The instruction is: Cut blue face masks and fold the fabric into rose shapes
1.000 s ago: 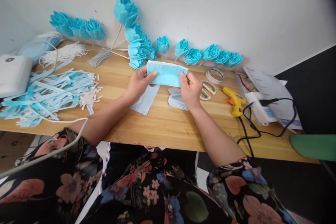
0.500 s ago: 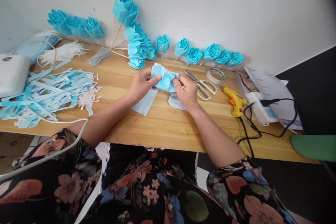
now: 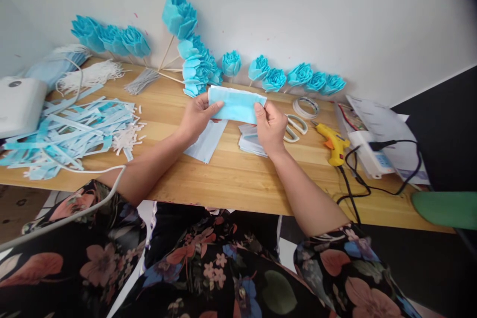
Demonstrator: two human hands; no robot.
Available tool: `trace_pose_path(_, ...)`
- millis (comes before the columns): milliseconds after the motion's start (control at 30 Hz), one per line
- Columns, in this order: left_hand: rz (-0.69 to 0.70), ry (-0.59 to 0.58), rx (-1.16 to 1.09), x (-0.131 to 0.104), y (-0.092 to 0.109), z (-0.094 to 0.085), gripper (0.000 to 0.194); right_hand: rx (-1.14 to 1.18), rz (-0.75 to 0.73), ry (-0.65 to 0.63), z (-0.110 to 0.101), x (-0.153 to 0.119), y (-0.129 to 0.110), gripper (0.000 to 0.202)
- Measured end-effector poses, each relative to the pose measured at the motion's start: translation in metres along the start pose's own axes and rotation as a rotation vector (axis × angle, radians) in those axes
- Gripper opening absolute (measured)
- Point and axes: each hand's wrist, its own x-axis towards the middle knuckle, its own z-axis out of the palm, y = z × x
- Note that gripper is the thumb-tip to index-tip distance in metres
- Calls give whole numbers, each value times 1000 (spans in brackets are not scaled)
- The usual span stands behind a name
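Between my two hands a light blue piece of mask fabric (image 3: 238,105) is stretched out flat, a white layer showing along its top edge. My left hand (image 3: 196,117) pinches its left end, thumb in front. The right end is pinched by my right hand (image 3: 272,126), thumb on the blue face. Below my left hand a pale blue sheet (image 3: 207,143) lies on the table. A small stack of pale pieces (image 3: 250,142) lies beside my right wrist, partly covered by it. The scissors (image 3: 297,126) are partly hidden behind my right hand.
Blue fabric flowers (image 3: 196,64) on sticks line the wall behind the wooden table (image 3: 223,184). Cut strips (image 3: 82,129) are heaped at left beside a white device (image 3: 22,104). A tape roll (image 3: 306,107), yellow glue gun (image 3: 333,144) and power strip (image 3: 368,151) with black cables occupy the right.
The fabric was bunched and creased between my hands; now it is spread out flat and wide. My right hand has moved slightly right and covers more of the scissors.
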Motion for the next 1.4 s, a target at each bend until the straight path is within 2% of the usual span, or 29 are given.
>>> trace_pose_path(300, 0, -24, 10, -1, -2, 1, 22, -28, -33, -21, 1, -1, 2, 35)
trace_pose_path(467, 8, -97, 48, -4, -5, 4, 20, -22, -106, -104, 1, -3, -2, 32)
trace_pose_path(633, 56, -196, 146, -8, -7, 7, 23, 32, -173, -215, 4, -6, -3, 21)
trace_pose_path(733, 85, -210, 181, -9, -6, 7, 25, 39, -187, -237, 4, -6, -3, 19)
trace_pose_path(833, 67, -166, 132, -7, -5, 5, 25, 27, -157, -186, 2, -4, -4, 27)
trace_pose_path(1000, 32, -10, 24, 0, -3, 1, 21, -4, -42, 28, 0, -1, -4, 38)
trace_pose_path(1100, 7, 24, 16, 1, -1, 1, 19, 5, -27, 28, 1, -1, -3, 38)
trace_pose_path(1400, 30, 3, 20, 0, -1, 0, 23, -34, -36, 5, 0, -2, -2, 38)
